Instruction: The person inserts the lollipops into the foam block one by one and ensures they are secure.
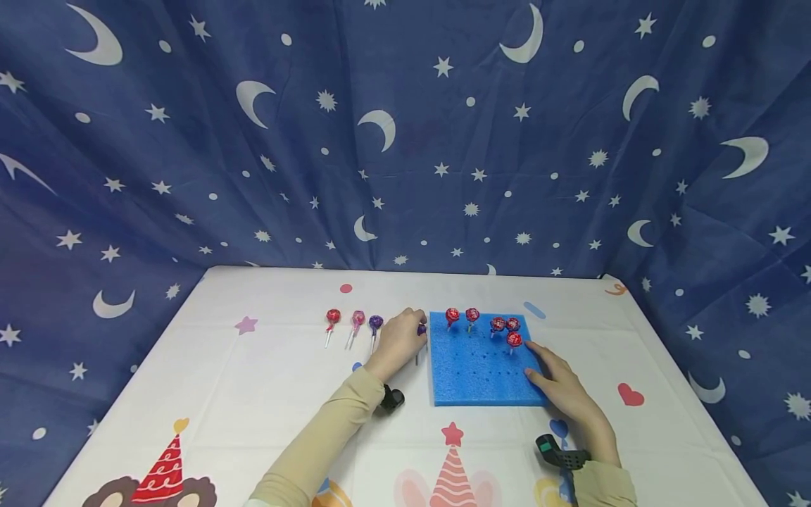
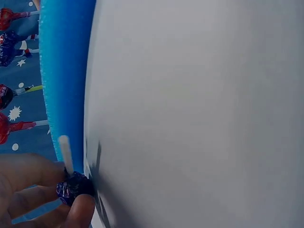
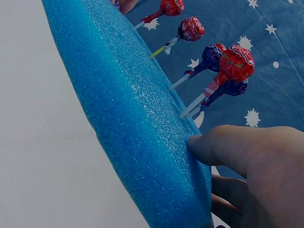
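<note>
In the head view, my left hand (image 1: 400,341) is just beside the left edge of a blue foam board (image 1: 465,384). It pinches a purple-wrapped lollipop (image 2: 75,187) between thumb and fingers, and the white stick points upward in the left wrist view. At the board's right edge, my right hand (image 1: 566,391) touches the foam, its thumb (image 3: 213,145) resting on the upper surface. Several lollipops stand in the board by their sticks, including a red one (image 1: 452,316) at the back left and another red lollipop (image 1: 514,339) near the right hand.
Left of the board, a red lollipop (image 1: 332,317), a pink lollipop (image 1: 358,318) and a purple lollipop (image 1: 376,322) lie in a row on the printed white tablecloth (image 1: 285,394). Small holes dot the board. A dark blue star-and-moon curtain (image 1: 418,204) hangs behind the table.
</note>
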Tool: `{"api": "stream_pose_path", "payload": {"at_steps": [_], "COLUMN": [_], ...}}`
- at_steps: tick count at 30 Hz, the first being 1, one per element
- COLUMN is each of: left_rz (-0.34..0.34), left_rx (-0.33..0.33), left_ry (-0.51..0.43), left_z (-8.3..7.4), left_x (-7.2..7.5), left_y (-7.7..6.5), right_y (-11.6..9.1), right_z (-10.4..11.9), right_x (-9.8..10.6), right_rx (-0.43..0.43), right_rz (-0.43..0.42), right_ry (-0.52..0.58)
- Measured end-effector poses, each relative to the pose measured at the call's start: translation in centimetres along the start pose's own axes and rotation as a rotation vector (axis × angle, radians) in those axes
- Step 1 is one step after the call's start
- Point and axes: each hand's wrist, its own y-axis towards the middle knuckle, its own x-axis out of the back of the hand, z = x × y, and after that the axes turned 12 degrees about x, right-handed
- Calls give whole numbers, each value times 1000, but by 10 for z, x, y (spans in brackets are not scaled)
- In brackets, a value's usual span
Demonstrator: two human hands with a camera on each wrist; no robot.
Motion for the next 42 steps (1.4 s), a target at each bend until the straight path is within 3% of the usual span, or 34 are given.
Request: {"api": "stream_pose_path", "payload": {"at_steps": [17, 32, 42], "left_rz": [40, -13, 34], "left_rx": [7, 17, 59], "left_ry": [-45, -240, -371], "left_z": [2, 3, -3], "left_x": [-2, 9, 17], "left_y": [-2, -15, -28], "right_y": [-1, -1, -1], "right_z": [2, 2, 1], "right_x": [0, 0, -1], "right_rx": [-2, -5, 27], "right_rz": [5, 0, -18], "right_ry": [1, -6, -22]}}
